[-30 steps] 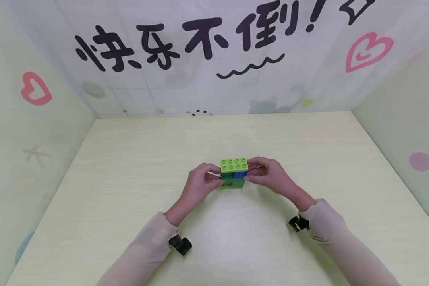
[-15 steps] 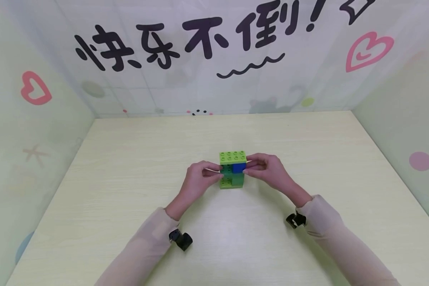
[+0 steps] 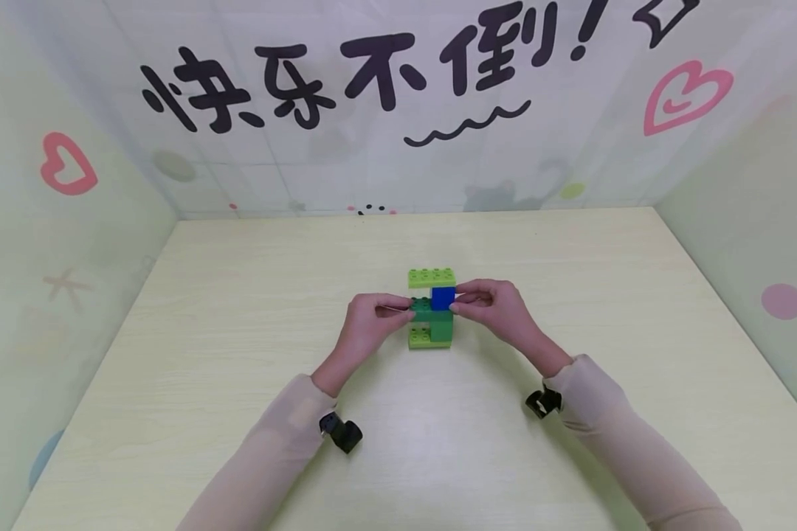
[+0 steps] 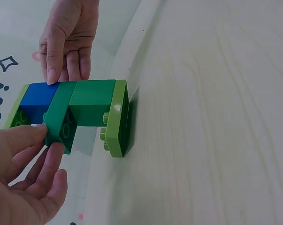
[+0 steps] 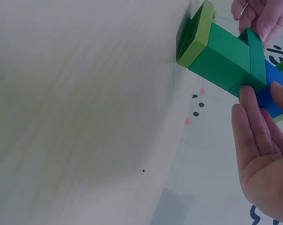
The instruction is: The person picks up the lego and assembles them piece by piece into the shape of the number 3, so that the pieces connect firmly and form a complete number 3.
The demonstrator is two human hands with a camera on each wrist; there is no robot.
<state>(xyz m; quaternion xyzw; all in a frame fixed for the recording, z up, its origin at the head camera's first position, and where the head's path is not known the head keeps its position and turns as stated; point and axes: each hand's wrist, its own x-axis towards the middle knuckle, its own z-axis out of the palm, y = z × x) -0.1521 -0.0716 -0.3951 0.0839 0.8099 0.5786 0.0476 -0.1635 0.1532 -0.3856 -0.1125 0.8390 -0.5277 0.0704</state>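
A stack of toy building bricks point(image 3: 441, 326) stands at the table's middle, held between both hands. From bottom to top it has a lime plate point(image 4: 116, 119), a green brick point(image 4: 92, 99), a darker green crosspiece point(image 4: 59, 112), a blue brick point(image 3: 443, 299) and a lime plate with studs point(image 3: 432, 277). My left hand point(image 3: 365, 321) pinches the crosspiece's left end between thumb and fingers. On the other side, my right hand point(image 3: 501, 306) grips the stack around the blue brick, thumb in front and fingers along the side. The lower lime plate is close over the tabletop.
The pale wooden table point(image 3: 239, 295) extends around the stack, bounded by a printed back wall point(image 3: 339, 169) and side walls. Black wrist cameras point(image 3: 341, 432) hang below both sleeves.
The stack's top has swung away towards the back wall, so more of its front shows. Both hands moved slightly away with it, while its lower end stays about in place.
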